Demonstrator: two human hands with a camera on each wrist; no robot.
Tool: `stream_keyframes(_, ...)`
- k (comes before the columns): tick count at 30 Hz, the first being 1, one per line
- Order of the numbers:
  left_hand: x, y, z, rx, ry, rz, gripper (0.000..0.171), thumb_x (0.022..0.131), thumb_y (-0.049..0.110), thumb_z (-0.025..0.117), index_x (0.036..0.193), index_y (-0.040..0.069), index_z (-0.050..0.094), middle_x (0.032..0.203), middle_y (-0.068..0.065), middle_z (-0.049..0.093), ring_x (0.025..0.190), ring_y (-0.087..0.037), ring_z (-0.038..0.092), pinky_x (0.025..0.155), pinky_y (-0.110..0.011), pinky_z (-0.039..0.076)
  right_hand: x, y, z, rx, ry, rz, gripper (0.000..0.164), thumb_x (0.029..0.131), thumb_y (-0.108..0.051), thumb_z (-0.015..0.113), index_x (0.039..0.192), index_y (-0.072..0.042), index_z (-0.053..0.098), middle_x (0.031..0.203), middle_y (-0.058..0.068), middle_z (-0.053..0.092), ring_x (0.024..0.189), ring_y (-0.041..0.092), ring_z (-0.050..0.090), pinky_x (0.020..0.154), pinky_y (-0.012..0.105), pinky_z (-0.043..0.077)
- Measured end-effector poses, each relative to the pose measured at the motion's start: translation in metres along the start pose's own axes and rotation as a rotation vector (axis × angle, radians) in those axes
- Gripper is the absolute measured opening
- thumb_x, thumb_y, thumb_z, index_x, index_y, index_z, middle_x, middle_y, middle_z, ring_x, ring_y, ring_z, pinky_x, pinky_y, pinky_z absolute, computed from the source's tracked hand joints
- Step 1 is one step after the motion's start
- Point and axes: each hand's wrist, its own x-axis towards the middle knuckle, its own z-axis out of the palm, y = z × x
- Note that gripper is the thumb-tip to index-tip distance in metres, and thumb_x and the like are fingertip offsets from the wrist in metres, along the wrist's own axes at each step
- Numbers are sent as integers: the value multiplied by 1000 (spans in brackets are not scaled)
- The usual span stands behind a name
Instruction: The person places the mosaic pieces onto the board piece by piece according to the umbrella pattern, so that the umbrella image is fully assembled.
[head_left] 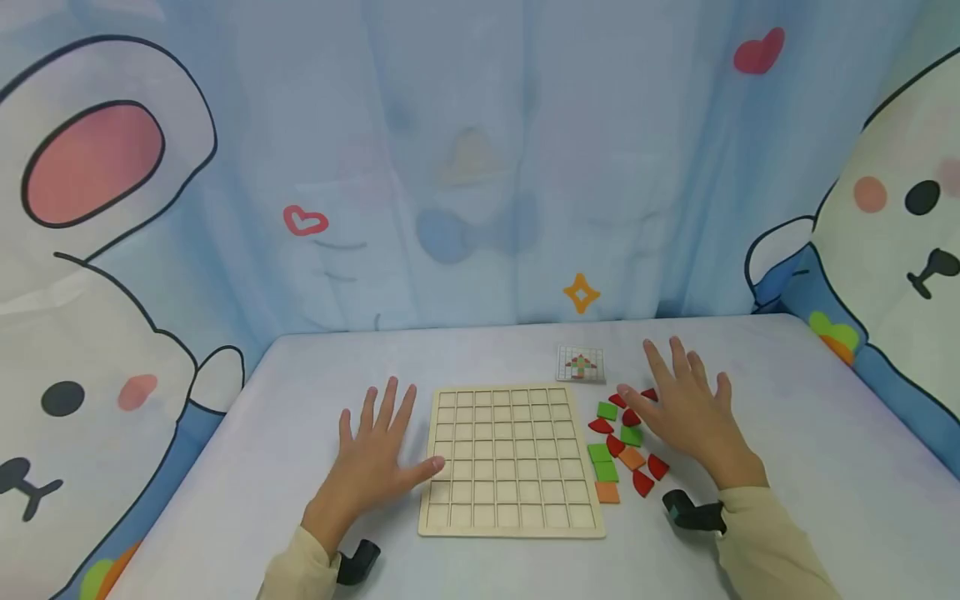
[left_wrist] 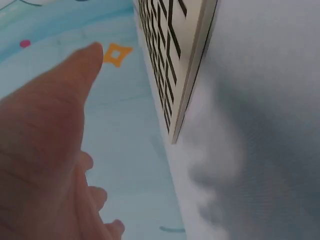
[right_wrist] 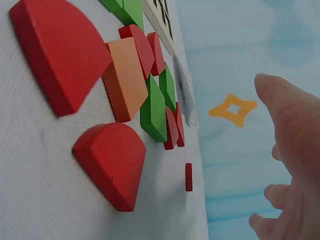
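right hand [head_left: 692,417] near printed pattern card [head_left: 581,365]

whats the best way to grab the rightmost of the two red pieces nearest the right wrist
Probably pinch the red piece by its thick side walls, between thumb and finger, coming from above and the right with the right hand. It lies flat, and its nearest neighbours, another red piece and an orange piece, both sit to its left.
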Motion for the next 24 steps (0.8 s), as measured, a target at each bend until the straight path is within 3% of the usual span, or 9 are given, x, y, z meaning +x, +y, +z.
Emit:
stream_keyframes(5, -5, 5, 9, -108, -133, 59, 116, 91, 74, 68, 173, 11, 15, 179, -17, 5, 161, -48, 9, 118, -80, 6, 5, 2, -3, 65, -58, 14, 95, 104, -51, 65, 168, 2, 19, 168, 42, 9, 151, 64, 14, 113, 85, 7)
stream_keyframes(11, -13, 3, 21, -244, -249, 47, 124, 87, 75, 73, 174, 12, 10, 180, -11, 4, 162, -44, 8, 120, -77, 0, 7, 1, -3, 170, -127, 31, 87, 106, -46, 63, 165, 6, 25, 166, 43, 15, 148, 65, 22, 110, 85, 20)
stream_keyframes(15, -15, 1, 20, -271, -276, 60, 126, 85, 76, 74, 174, 13, 10, 180, -5, 4, 163, -40, 4, 121, -74, -5, 5, 5, -4, 249, -124, 32, 73, 110, -35, 60, 162, 9, 32, 162, 42, 27, 146, 62, 31, 109, 78, 33)
stream_keyframes(19, -14, 3, 19, -265, -312, 62, 130, 83, 76, 77, 174, 10, 11, 180, -3, 4, 164, -39, -1, 121, -73, -8, 5, 14, 0, 277, -85, 30, 55, 111, -20, 58, 155, 9, 44, 150, 41, 45, 133, 59, 49, 102, 70, 48)
stream_keyframes(24, -9, 7, 14, -198, -380, 24, 135, 78, 75, 82, 173, 8, 13, 180, -4, 7, 164, -38, 1, 122, -72, -4, 7, 28, 8, 284, -29, 24, 41, 107, -7, 59, 143, 11, 56, 135, 39, 56, 121, 55, 56, 100, 69, 50)
